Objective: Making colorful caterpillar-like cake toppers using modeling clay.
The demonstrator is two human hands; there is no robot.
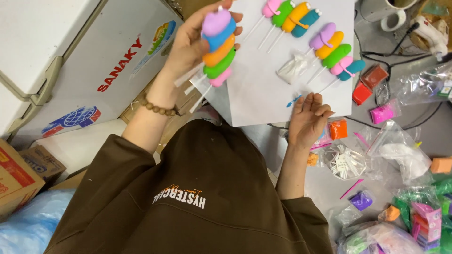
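My left hand [186, 44] is raised at the upper left, shut on the white sticks of a stacked bunch of clay lollipops [219, 44]: purple, blue, orange, green and pink. My right hand [308, 117] rests with loosely bent fingers on the near edge of a white paper sheet [256, 89] and holds nothing I can see. A small blue bit [293, 100] lies just left of its fingertips. Two more rows of coloured clay lollipops lie on the sheet, one [292, 16] at the top and one [336, 51] to the right.
A white lump in plastic [293, 68] lies on the sheet. Red [361, 93], pink [382, 114], orange [338, 129] and purple [361, 201] clay blocks and plastic bags crowd the right. A mug [388, 11] and glue gun [431, 33] stand behind. A white chest freezer [70, 47] is at left.
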